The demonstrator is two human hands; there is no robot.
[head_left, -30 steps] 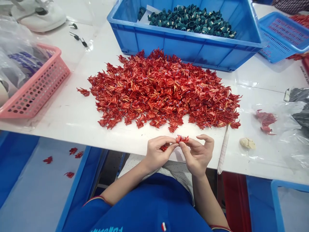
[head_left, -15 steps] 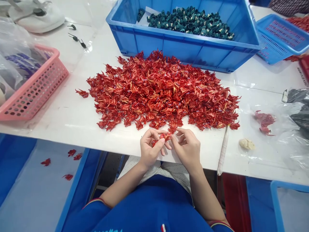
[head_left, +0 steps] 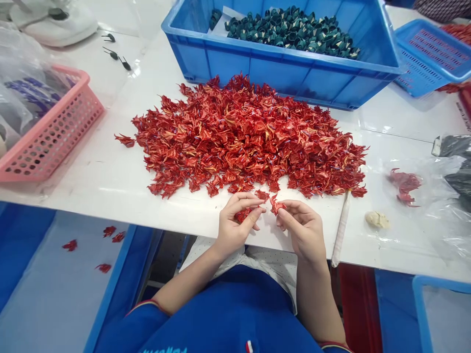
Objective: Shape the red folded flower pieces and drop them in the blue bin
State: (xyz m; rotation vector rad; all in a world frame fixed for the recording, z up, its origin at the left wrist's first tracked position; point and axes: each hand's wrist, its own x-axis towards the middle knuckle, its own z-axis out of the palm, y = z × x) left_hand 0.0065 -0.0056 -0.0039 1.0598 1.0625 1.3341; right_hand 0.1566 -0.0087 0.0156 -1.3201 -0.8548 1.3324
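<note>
A big heap of small red folded flower pieces [head_left: 243, 137] lies on the white table [head_left: 110, 181]. At the table's near edge my left hand [head_left: 235, 223] is closed round red pieces [head_left: 245, 214] in its palm. My right hand [head_left: 301, 225] pinches a single red piece [head_left: 275, 205] between thumb and fingertips, just in front of the heap's near edge. The two hands are a little apart.
A blue crate [head_left: 287, 63] of dark green pieces [head_left: 290, 30] stands behind the heap. A pink basket [head_left: 51, 132] sits at the left, a blue perforated tray [head_left: 430, 54] at the right. Clear plastic bags [head_left: 434, 196] lie right. Several red pieces [head_left: 110, 230] lie in a blue bin below.
My hands came together at the heap's edge, then drew apart. My right hand now holds a separate red piece; the left keeps its pieces.
</note>
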